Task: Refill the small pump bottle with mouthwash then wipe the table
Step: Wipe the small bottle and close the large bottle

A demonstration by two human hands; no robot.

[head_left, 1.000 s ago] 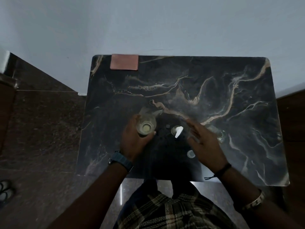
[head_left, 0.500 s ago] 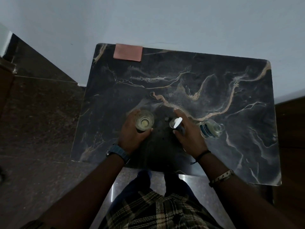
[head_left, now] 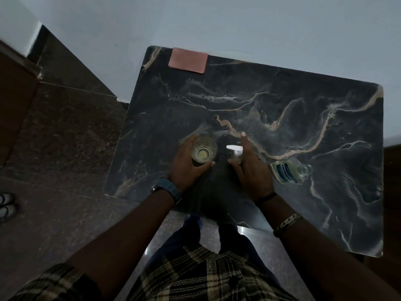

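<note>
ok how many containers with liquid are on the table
3: a glass gripped by the left hand, a small pump bottle at the right hand, and a mouthwash bottle right of that hand.

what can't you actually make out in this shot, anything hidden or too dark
- Small pump bottle, head view: its body is mostly hidden by the right hand; fill level unreadable.
- Mouthwash bottle: label lettering too dim and blurred to read fully; whether it is capped is unclear.
- Glass in the left hand: seen from above, so liquid depth cannot be judged.
- Shoes: cut off by the left edge.
</note>
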